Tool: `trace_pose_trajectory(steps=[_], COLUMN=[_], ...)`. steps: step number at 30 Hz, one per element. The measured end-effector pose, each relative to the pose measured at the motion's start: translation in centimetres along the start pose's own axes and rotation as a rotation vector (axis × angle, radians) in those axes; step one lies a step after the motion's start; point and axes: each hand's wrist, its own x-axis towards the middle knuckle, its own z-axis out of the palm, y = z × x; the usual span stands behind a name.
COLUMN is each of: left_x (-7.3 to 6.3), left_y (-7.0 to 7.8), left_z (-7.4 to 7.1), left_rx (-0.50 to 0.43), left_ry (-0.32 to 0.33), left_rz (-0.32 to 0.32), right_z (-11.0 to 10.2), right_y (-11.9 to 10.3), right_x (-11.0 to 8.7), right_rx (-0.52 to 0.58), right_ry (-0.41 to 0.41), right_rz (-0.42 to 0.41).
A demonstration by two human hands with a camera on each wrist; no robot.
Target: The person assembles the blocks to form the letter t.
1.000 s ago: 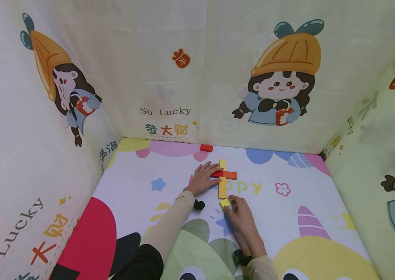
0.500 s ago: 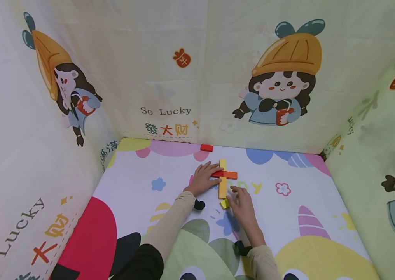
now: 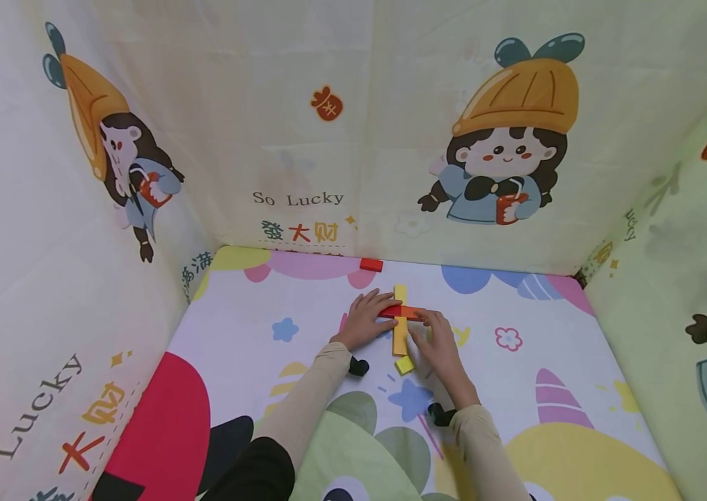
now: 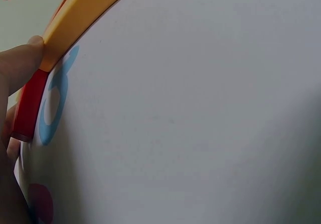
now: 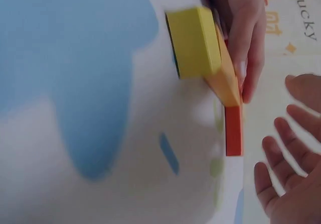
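My left hand lies at the left arm of a cross of toy blocks, its thumb and index finger gripping the red block from the near and far sides. In the left wrist view the thumb tip touches where that block meets the near yellow-orange block. An orange block forms the right arm; a yellow block points away at the top. My right hand hovers by the orange block, fingers spread and holding nothing. A small yellow block sits at the cross's near end.
Another red block lies at the far edge of the mat, by the back wall. The printed mat is enclosed by cloth walls with cartoon figures. A black wrist strap piece shows at the left wrist.
My right hand has let go of the small yellow block and moved forward to the orange block. The yellow block stays at the near end; my left hand has kept its place.
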Motion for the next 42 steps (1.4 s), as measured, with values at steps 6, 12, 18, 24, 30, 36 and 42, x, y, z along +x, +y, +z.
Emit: trace_pose_trajectory(steps=[6, 12, 18, 24, 30, 36, 42], left_x=[0.1, 0.1, 0.2, 0.4, 0.2, 0.3, -0.2], left_y=[0.0, -0.1, -0.6, -0.8, -0.3, -0.2, -0.1], left_z=[0.1, 0.1, 0.1, 0.7, 0.4, 0.1, 0.3], left_rx=[0.009, -0.016, -0.037, -0.036, -0.03, -0.013, -0.028], left_ry=[0.004, 0.014, 0.024, 0.036, 0.025, 0.022, 0.007], left_rz=[0.0, 0.011, -0.004, 0.014, 0.001, -0.015, -0.021], right_z=[-0.5, -0.7, -0.8, -1.0, -0.9, -0.2, 0.9], right_y=[0.4, 0.7, 0.2, 0.0, 0.1, -0.6, -1.4], right_x=[2.1, 4.5, 7.0, 8.8, 10.5, 12.0, 12.9], right_rx=[-0.005, -0.033, -0.026, -0.051, -0.024, 0.018, -0.005], right_ry=[-0.058, -0.109, -0.205, -0.239, -0.294, -0.36, -0.392], right_rz=[-0.017, -0.047, -0.05, -0.073, -0.054, -0.005, 0.046])
